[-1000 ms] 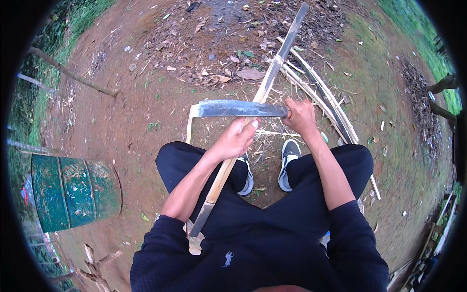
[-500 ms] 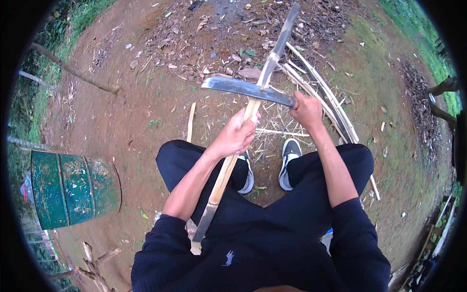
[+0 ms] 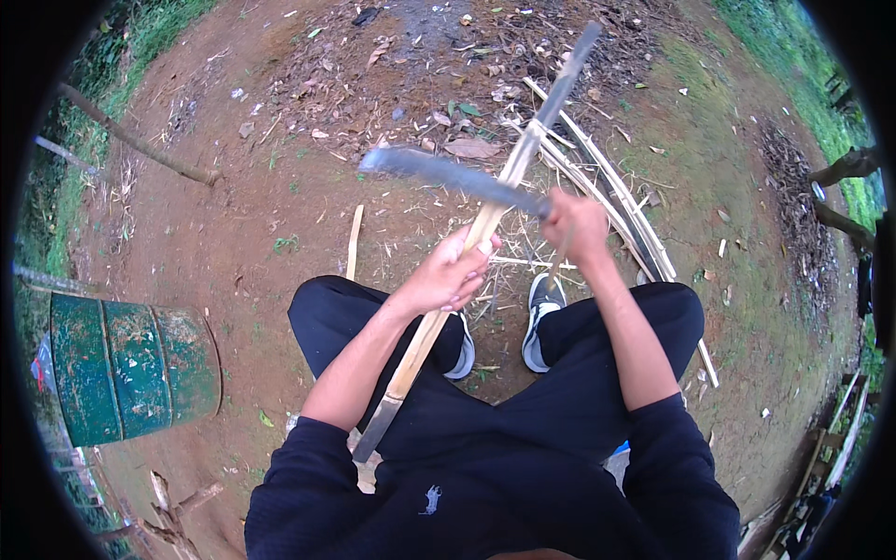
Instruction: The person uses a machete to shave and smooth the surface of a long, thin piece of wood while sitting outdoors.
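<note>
My left hand (image 3: 452, 273) is closed around a long bamboo strip (image 3: 411, 359), pale along its middle and dark at both ends. The strip slants from beside my left hip up and away to the right. In my right hand (image 3: 576, 224) is the handle of a machete (image 3: 439, 175), its broad dark blade pointing left. The blade, blurred by motion, crosses over the strip just beyond my left hand. Whether its edge touches the bamboo I cannot tell.
Several split bamboo strips (image 3: 611, 177) lie on the ground ahead to the right. Thin shavings (image 3: 509, 245) are scattered beyond my shoes. A single strip (image 3: 355, 241) lies left of them. A green metal drum (image 3: 135, 369) stands at the left; a thin trunk (image 3: 140, 133) leans beyond it.
The machete has been drawn slightly toward me along the bamboo strip, with my right hand lower and its blade now blurred. The strip's far end has shifted a little right.
</note>
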The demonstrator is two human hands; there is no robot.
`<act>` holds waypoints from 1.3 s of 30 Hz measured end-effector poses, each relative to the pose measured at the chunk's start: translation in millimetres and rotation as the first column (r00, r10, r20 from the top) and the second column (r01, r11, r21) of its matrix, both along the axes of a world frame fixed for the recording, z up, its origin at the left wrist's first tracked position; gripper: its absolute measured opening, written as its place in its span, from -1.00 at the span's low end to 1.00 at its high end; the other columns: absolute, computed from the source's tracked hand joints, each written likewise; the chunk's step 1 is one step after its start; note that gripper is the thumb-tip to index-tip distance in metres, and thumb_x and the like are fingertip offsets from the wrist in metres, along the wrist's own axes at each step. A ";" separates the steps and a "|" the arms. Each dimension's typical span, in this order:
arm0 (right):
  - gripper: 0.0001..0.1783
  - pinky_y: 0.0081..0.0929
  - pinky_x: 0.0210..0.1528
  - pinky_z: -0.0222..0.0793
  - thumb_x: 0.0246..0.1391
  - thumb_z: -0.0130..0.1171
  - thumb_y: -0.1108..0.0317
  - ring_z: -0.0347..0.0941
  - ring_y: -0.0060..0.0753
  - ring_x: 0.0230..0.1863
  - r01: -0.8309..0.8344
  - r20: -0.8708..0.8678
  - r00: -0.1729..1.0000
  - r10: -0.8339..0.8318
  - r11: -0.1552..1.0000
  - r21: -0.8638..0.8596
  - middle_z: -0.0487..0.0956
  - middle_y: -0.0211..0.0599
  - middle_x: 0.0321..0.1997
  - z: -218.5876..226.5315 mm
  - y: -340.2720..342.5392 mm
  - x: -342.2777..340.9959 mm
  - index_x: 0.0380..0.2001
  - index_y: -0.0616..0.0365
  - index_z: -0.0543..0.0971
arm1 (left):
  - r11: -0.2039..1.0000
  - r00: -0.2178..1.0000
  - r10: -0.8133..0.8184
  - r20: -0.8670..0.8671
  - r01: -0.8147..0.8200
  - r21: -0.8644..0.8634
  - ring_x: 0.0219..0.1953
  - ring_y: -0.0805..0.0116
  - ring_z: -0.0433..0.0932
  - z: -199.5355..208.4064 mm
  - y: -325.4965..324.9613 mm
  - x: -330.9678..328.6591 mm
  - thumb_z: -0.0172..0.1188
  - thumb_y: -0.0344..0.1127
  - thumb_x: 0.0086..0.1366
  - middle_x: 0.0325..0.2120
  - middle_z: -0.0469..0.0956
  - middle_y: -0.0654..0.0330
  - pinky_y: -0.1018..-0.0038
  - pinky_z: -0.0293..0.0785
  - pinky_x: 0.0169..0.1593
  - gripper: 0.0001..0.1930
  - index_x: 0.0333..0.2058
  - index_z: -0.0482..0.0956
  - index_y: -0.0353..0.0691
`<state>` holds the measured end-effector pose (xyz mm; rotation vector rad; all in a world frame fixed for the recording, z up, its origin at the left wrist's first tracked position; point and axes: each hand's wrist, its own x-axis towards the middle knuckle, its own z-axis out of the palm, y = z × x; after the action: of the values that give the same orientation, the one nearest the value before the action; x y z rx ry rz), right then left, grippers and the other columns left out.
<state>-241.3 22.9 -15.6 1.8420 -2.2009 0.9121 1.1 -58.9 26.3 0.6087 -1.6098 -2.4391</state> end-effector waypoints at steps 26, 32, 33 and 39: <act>-0.73 0.01 -0.30 0.51 0.08 0.06 0.26 0.60 0.20 -0.42 0.421 0.299 0.853 -0.428 0.902 0.092 0.59 0.12 -0.56 -13.0 3.4 -49.6 -0.46 0.25 0.60 | 0.997 0.997 -0.081 -0.007 0.081 -0.014 -0.77 0.65 0.27 -3.6 1.6 -4.0 -0.01 -0.23 0.50 -0.58 0.29 0.36 0.66 0.23 -0.76 -0.73 0.02 0.31 -0.28; -0.87 0.01 -0.41 0.47 -0.07 0.18 0.35 0.55 0.16 -0.56 0.217 0.246 0.940 -0.236 0.971 0.101 0.55 0.05 -0.64 16.2 9.8 0.7 -0.48 0.18 0.56 | 0.995 0.991 0.040 -0.128 -0.027 0.101 -0.37 0.38 0.61 -10.0 -11.2 2.4 0.12 -0.38 0.38 -0.30 0.58 0.03 0.44 0.59 -0.36 -0.70 0.02 0.35 -0.35; -0.87 0.01 -0.41 0.47 -0.09 0.18 0.35 0.55 0.17 -0.55 0.207 0.239 0.944 -0.227 0.973 0.104 0.55 0.04 -0.64 15.7 11.3 2.2 -0.48 0.17 0.56 | 0.987 0.990 0.063 -0.124 -0.043 0.155 -0.30 0.34 0.64 -7.6 -10.9 3.0 0.14 -0.40 0.36 -0.24 0.60 -0.02 0.41 0.62 -0.29 -0.68 0.03 0.35 -0.35; -0.89 0.03 -0.42 0.46 -0.15 0.17 0.35 0.53 0.21 -0.55 0.148 0.213 0.963 -0.167 0.984 0.102 0.53 0.05 -0.66 20.1 12.8 12.2 -0.51 0.14 0.54 | 0.983 0.991 0.054 -0.119 -0.032 0.180 -0.90 0.50 0.27 11.0 -0.1 5.3 -0.26 -0.13 0.56 -0.74 0.30 0.30 0.67 0.30 -0.79 -0.56 0.21 0.29 -0.31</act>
<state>-229.0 35.7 4.6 1.6386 -2.5133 1.0511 6.4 -59.0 37.3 0.5001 -1.3293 -2.5522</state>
